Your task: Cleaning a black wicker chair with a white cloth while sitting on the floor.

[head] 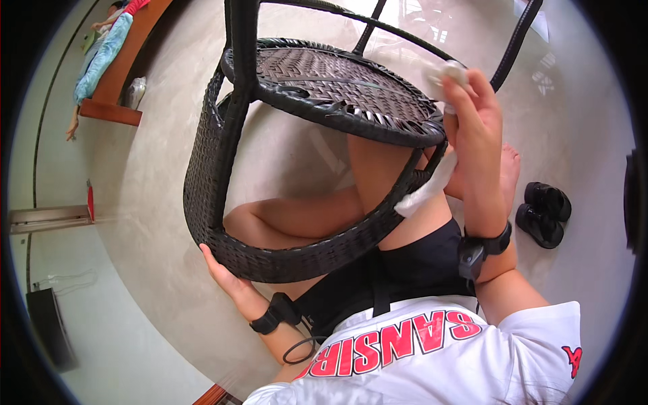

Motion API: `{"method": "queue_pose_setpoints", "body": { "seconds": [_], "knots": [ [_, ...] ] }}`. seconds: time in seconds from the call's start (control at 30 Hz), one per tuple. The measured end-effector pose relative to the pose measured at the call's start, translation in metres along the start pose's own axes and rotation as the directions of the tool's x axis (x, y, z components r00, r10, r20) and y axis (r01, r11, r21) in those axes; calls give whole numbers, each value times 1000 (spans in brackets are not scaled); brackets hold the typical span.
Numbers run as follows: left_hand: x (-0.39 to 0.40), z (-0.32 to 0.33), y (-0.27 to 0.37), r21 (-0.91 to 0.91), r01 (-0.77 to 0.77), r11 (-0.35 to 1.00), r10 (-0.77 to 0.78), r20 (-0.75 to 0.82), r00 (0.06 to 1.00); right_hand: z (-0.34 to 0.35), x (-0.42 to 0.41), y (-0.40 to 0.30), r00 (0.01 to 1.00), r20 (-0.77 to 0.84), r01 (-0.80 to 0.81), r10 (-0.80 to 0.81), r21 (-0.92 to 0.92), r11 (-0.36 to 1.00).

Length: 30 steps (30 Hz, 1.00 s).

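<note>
A black woven wicker chair (288, 260) lies tipped over in front of me, its backrest band across my crossed legs and its legs pointing away. My left hand (235, 288) rests against the outside of the curved band at lower left, fingers partly hidden beneath it. My right hand (473, 109) is raised beside the rim of the round woven seat (349, 93) and pinches a crumpled white cloth or tissue (445, 78). A strip of the same white material (430, 190) hangs below that hand, over the chair's band. Loose strands stick out along the seat's edge.
Black sandals (544, 215) stand on the shiny floor at right. At upper left, another person (104, 58) lies on a wooden bench (111, 86), with a plastic bag (135, 92) beside it. A black flat panel (50, 329) is at the lower left wall.
</note>
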State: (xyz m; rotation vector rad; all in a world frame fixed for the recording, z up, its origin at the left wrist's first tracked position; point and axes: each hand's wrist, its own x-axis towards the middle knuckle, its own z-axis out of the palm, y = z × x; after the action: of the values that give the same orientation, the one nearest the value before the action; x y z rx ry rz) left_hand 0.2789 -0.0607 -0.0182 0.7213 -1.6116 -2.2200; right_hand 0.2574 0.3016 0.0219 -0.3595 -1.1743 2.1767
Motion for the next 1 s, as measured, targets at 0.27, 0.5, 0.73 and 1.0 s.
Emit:
{"method": "queue_pose_setpoints", "body": {
  "seconds": [0.27,0.5,0.73,1.0],
  "knots": [
    [24,-30,-27,189,-34,981,33,8,999,49,11,29,732,654,505,-191,-331,797],
    [45,-48,-41,149,101,984,-87,-97,991,54,-21,50,482,854,692,-197,-233,683],
    [44,-48,-43,103,104,989,-98,-62,993,44,-27,43,564,797,721,-216,-347,600],
    [40,-40,-37,85,107,991,-99,-93,991,22,-26,26,547,814,750,-197,-371,548]
  ]
}}
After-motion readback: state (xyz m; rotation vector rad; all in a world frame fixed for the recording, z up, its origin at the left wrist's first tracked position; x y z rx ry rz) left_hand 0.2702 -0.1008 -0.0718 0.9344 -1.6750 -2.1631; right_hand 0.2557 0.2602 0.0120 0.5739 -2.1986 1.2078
